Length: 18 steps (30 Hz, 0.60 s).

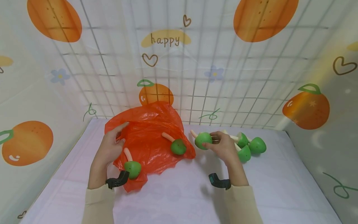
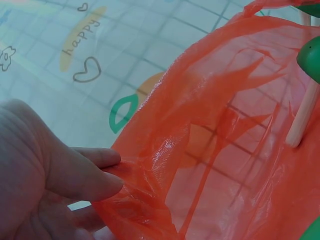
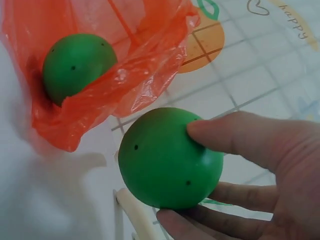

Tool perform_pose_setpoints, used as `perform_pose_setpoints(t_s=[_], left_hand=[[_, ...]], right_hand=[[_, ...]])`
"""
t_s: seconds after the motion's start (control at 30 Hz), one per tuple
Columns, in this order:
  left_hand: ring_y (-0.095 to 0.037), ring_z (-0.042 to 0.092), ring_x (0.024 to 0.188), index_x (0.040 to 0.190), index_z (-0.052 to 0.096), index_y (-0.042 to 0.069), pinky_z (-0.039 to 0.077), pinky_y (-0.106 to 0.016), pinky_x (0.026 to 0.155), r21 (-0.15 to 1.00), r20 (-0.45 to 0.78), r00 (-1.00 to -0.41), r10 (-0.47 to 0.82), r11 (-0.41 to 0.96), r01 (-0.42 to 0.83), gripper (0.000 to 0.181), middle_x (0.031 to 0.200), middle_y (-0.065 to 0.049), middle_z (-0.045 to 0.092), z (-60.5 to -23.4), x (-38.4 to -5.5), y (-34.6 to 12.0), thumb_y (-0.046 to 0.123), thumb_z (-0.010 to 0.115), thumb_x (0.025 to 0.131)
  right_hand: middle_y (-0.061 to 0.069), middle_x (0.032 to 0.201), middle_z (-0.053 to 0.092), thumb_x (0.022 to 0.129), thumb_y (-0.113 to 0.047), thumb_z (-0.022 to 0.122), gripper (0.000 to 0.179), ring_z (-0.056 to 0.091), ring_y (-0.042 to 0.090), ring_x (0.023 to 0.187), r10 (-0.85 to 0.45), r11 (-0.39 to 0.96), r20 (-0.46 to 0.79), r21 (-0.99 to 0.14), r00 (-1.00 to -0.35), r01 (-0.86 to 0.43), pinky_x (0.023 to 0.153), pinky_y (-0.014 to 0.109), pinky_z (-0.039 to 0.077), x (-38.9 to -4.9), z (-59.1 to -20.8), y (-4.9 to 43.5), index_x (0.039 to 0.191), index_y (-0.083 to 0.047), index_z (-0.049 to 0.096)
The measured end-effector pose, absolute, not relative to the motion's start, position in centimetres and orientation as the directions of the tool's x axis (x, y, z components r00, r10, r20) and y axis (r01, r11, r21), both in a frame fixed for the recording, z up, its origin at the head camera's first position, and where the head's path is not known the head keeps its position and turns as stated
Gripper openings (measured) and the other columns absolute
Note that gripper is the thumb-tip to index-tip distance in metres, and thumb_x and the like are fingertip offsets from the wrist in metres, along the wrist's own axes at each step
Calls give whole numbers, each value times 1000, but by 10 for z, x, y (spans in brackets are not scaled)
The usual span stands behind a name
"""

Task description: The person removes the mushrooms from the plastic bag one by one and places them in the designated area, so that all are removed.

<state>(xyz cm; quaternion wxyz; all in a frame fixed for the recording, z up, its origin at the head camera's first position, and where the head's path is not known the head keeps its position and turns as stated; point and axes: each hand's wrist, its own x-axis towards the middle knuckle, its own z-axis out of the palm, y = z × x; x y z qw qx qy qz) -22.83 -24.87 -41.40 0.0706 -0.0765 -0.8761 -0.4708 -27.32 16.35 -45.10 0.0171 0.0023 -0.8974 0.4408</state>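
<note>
My left hand (image 1: 109, 148) pinches the red bag (image 1: 152, 158) by its edge, my right hand (image 1: 226, 147) grips 1 green-capped mushroom (image 1: 202, 141); stem-first entry, bag held wide, appears soundest.

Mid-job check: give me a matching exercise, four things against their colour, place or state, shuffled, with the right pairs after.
Things:
1. left hand
2. right hand
3. bag
4. toy pile

Descriptions:
A. lies on the right side of the table
B. holds one green-capped toy
C. red-orange
D. pinches the bag's edge

Pairs: 1-D, 2-B, 3-C, 4-A
</note>
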Motion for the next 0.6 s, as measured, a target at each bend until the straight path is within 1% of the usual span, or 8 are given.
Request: perform_pose_setpoints(t_s=[0.33,0.6], left_hand=[[-45,44,146,160,44,9,43,-58,113,816,191,-979,66,543,196,64,160,-20,46,-414,-228,-248,-11,50,99],[-44,44,145,160,44,7,45,-57,112,821,197,-978,74,532,206,64,160,-20,46,-415,-229,-247,-12,50,99]], right_hand=[[29,129,68,87,-22,84,59,67,44,118,7,654,32,-757,-999,-20,94,53,59,-275,-454,160,133,8,62],[29,128,68,84,-21,87,61,68,44,117,4,666,20,-745,-1000,-12,94,54,58,-274,-455,158,132,8,62]])
